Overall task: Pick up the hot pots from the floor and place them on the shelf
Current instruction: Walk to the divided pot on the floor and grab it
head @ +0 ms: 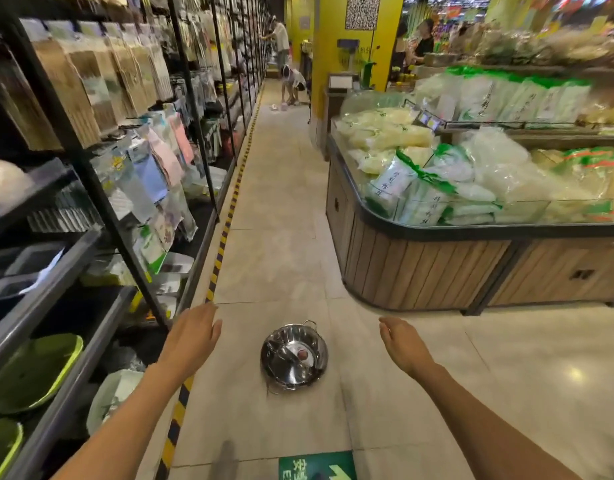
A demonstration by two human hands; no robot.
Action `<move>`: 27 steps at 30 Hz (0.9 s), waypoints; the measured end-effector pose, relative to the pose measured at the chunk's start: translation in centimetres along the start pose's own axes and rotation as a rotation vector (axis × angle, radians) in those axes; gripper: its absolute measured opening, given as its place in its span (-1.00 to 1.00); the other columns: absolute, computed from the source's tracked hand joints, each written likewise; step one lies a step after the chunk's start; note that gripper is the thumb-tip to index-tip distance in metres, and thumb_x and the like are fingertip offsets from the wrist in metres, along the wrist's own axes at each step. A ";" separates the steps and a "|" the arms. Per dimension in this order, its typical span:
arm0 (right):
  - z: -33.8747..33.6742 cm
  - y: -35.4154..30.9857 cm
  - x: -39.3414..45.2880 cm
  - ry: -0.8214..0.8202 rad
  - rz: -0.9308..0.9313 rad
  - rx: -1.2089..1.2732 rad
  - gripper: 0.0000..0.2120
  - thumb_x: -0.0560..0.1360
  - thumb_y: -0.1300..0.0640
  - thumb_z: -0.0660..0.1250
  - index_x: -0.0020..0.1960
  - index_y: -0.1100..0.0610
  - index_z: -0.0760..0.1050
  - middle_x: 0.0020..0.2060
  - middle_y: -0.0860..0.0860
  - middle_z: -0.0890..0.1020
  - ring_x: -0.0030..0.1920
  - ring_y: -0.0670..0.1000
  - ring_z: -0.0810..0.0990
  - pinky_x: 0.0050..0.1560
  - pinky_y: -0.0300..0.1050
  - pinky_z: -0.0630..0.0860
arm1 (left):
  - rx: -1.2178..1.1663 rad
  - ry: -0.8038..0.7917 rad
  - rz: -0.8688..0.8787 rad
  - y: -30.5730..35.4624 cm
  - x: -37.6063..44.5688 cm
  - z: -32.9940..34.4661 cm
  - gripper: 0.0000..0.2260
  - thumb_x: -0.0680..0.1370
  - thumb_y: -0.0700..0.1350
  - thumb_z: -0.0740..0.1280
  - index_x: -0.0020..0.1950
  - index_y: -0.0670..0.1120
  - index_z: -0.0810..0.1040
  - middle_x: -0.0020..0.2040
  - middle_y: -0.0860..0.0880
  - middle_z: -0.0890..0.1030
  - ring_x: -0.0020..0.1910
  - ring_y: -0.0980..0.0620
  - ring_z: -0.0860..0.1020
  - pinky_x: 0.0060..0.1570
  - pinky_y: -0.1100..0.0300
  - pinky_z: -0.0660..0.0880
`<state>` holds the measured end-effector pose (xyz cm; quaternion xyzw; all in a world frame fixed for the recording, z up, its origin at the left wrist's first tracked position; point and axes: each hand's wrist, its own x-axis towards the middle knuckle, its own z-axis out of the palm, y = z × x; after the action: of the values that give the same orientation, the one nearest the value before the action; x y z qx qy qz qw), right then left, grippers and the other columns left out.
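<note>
On the floor tiles (281, 265), steel hot pot (294, 358), left hand (194, 336) and right hand (404, 344) flanking, each grip apparently apart, empty

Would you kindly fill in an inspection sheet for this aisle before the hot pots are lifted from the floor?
Surface: tiled floor, with a striped tape line along the shelf foot.
Job's things: one steel hot pot on the floor, upright, a divider inside; shelf on the left, partly stocked.
Clutter: green floor sticker near the bottom edge.
Grippers: left hand and right hand open, either side of the pot, not touching it.
Cables: nothing seen.
Surroundings: wooden produce bin on the right; people far down the aisle.
</note>
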<state>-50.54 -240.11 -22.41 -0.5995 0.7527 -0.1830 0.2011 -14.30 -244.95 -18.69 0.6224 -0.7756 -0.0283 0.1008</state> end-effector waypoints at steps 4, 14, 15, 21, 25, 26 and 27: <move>3.6 0.3 11.6 -0.024 -0.015 0.002 -0.76 0.61 0.18 0.05 -0.09 0.22 0.45 -0.03 0.28 0.60 0.01 0.19 0.56 -0.12 -0.07 0.32 | 0.015 0.017 -0.047 -2.9 9.1 5.3 -0.71 0.58 -0.11 0.18 0.24 -0.21 0.46 0.11 -0.20 0.62 0.06 -0.19 0.57 0.10 -0.03 0.47; 25.5 9.0 31.9 -0.071 0.043 0.003 -0.67 0.61 0.15 0.06 0.28 0.25 0.42 0.24 0.21 0.54 0.25 0.15 0.48 0.27 -0.06 0.37 | -0.084 -0.040 -0.058 -11.5 25.4 30.3 -0.72 0.54 -0.18 0.20 0.22 -0.23 0.46 0.08 -0.26 0.62 0.04 -0.22 0.58 0.04 -0.06 0.51; 28.8 10.7 33.5 -0.070 0.049 0.001 -0.68 0.61 0.15 0.06 0.26 0.26 0.43 0.23 0.21 0.54 0.23 0.17 0.49 0.25 -0.05 0.38 | -0.083 -0.054 -0.068 -12.4 26.4 34.4 -0.70 0.55 -0.17 0.21 0.25 -0.24 0.44 0.12 -0.28 0.61 0.08 -0.23 0.57 0.08 -0.07 0.50; 49.2 22.4 39.6 -0.083 0.067 -0.006 -0.66 0.61 0.14 0.06 0.31 0.27 0.38 0.26 0.23 0.52 0.27 0.18 0.47 0.28 -0.05 0.37 | -0.101 -0.178 -0.127 -16.2 27.5 60.9 -0.59 0.60 -0.09 0.13 0.44 -0.15 0.25 0.44 -0.16 0.37 0.38 -0.14 0.38 0.39 0.00 0.28; 59.5 29.0 42.5 -0.054 0.057 -0.015 -0.71 0.61 0.19 0.07 0.19 0.34 0.43 0.12 0.31 0.58 0.13 0.24 0.54 0.12 -0.02 0.44 | -0.147 -0.218 -0.134 -17.9 27.9 73.9 -0.57 0.60 -0.11 0.12 0.45 -0.16 0.20 0.45 -0.16 0.34 0.36 -0.15 0.39 0.33 0.01 0.33; 61.4 30.4 43.3 -0.042 0.047 -0.015 -0.72 0.60 0.20 0.07 0.17 0.35 0.42 0.09 0.32 0.58 0.10 0.26 0.55 0.09 0.00 0.45 | -0.160 -0.226 -0.141 -18.2 28.0 76.3 -0.57 0.60 -0.11 0.12 0.46 -0.17 0.18 0.46 -0.17 0.33 0.36 -0.16 0.38 0.33 0.00 0.34; 63.0 31.5 43.7 -0.032 0.043 -0.011 -0.73 0.60 0.21 0.07 0.17 0.36 0.41 0.07 0.34 0.59 0.09 0.27 0.56 0.06 0.00 0.45 | -0.176 -0.235 -0.147 -18.3 28.1 78.3 -0.56 0.60 -0.11 0.11 0.46 -0.17 0.16 0.46 -0.18 0.32 0.37 -0.17 0.38 0.33 -0.02 0.33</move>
<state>-52.48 -278.24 -96.01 -0.5872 0.7631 -0.1649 0.2137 -17.43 -282.67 -94.95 0.6588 -0.7289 -0.1758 0.0612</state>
